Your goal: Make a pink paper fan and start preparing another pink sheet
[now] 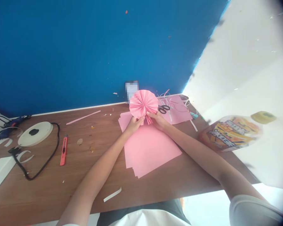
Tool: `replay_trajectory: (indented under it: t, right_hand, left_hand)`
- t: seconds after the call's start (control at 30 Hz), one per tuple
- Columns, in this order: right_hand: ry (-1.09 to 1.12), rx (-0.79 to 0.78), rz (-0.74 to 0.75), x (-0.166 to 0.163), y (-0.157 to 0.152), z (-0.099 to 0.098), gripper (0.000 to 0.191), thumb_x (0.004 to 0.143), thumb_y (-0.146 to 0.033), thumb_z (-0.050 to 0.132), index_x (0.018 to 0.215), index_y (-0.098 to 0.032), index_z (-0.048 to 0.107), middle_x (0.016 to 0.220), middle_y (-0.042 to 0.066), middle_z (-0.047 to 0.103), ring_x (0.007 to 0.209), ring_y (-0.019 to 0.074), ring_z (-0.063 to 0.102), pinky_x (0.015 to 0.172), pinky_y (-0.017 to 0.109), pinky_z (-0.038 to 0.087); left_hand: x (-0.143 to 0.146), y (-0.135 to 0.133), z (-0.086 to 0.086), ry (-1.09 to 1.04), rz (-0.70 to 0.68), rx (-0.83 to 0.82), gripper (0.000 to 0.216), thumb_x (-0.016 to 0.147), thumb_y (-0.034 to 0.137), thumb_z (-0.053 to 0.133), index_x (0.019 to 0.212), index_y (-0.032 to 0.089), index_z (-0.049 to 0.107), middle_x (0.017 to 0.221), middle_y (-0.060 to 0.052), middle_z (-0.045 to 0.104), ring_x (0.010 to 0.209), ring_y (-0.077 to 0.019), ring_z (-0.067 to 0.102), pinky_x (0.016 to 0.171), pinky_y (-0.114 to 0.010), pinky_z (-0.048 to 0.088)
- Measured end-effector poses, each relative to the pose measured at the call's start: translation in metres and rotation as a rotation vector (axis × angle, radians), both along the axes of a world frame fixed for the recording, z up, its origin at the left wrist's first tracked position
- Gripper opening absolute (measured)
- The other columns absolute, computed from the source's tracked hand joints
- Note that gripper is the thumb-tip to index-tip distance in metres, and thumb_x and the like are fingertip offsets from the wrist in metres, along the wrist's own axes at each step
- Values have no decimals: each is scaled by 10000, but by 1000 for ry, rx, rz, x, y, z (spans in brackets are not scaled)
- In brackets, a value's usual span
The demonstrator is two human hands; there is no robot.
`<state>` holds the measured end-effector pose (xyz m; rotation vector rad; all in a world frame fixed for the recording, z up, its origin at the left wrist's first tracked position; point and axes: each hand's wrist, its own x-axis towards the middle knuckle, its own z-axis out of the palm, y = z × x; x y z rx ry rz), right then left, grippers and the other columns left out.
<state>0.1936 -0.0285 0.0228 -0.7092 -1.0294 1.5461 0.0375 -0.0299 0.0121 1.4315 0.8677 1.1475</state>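
A round pleated pink paper fan (143,102) is held up over the desk, its folds spreading from the centre. My left hand (135,123) pinches its lower edge from the left. On the right side, my right hand (157,120) grips the bottom of the same fan, where folded ends hang down between the hands. Beneath them lies a loose stack of pink paper sheets (151,147). Scissors with dark handles (163,109) rest just beyond my right hand, on more pink paper (179,114) with thin cut strips around it.
A red box cutter (64,150) lies on the left of the brown desk (96,169), near a white disc (35,134) and a black cable (58,141). A large bottle (233,131) stands at right. A blurred phone-like object (129,88) leans on the blue wall.
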Motion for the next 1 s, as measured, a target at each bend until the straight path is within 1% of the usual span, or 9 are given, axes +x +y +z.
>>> replay_trajectory:
  t: [0.17, 0.27, 0.47, 0.57, 0.63, 0.73, 0.8, 0.93, 1.0]
  right_hand:
    - [-21, 26, -5, -1, 0, -4, 399, 625, -347, 807, 966, -197, 663, 964, 46, 712, 918, 205, 640, 819, 346, 507]
    - [-48, 64, -31, -3, -1, -5, 422, 601, -317, 821, 974, -200, 661, 986, 43, 706, 934, 201, 631, 846, 347, 497]
    - [-55, 86, -18, -4, -2, -4, 367, 627, -292, 804, 954, -198, 666, 989, 44, 701, 921, 199, 633, 886, 375, 484]
    - [-56, 65, -20, -3, -1, -6, 356, 634, -304, 801, 947, -197, 669, 968, 39, 703, 886, 194, 635, 869, 364, 492]
    - [-45, 33, -39, -2, 1, -6, 311, 638, -319, 800, 894, -196, 674, 898, 29, 704, 818, 178, 636, 825, 340, 501]
    - [-37, -4, -71, -2, 2, -7, 266, 638, -341, 800, 816, -194, 668, 805, 18, 694, 734, 160, 627, 767, 316, 502]
    - [-43, 20, -67, -3, 1, -6, 301, 632, -343, 803, 858, -193, 672, 853, 27, 702, 783, 168, 635, 800, 321, 497]
    - [-86, 94, -55, -4, -1, -6, 436, 618, -338, 811, 1005, -197, 667, 1014, 49, 704, 960, 197, 626, 932, 354, 460]
    - [-109, 94, -52, -4, -2, -7, 444, 610, -341, 814, 1006, -199, 670, 1025, 52, 704, 978, 207, 627, 951, 371, 451]
  left_hand:
    - [0, -2, 3, -29, 133, -75, 334, 715, 474, 700, 733, 144, 654, 678, -41, 637, 636, -143, 577, 631, -269, 451]
    - [-2, -2, 3, -41, 203, -71, 325, 701, 462, 712, 691, 146, 639, 622, -24, 614, 556, -123, 550, 565, -260, 438]
    - [-2, 0, -1, 0, 349, -36, 362, 753, 482, 652, 608, 153, 612, 563, -26, 594, 523, -129, 549, 541, -265, 446]
    - [-2, 0, -2, 14, 360, 17, 365, 773, 467, 635, 580, 160, 596, 553, -24, 586, 520, -124, 543, 545, -261, 440]
    - [-3, 0, -2, 12, 335, 33, 369, 774, 459, 636, 562, 161, 584, 541, -21, 575, 516, -118, 535, 542, -254, 429]
    - [-2, -1, 0, -12, 294, 22, 337, 743, 452, 671, 600, 155, 601, 556, -16, 583, 509, -111, 523, 531, -249, 423]
    - [0, -4, 4, -23, 306, 35, 312, 719, 450, 697, 667, 149, 633, 615, -27, 622, 543, -122, 547, 554, -253, 441]
    - [0, -11, 12, 45, 474, 112, 368, 705, 472, 705, 873, 145, 688, 860, -70, 707, 805, -189, 646, 708, -269, 481]
    - [-1, -13, 13, 129, 528, 94, 416, 706, 511, 687, 894, 140, 690, 881, -74, 714, 849, -210, 654, 721, -271, 479]
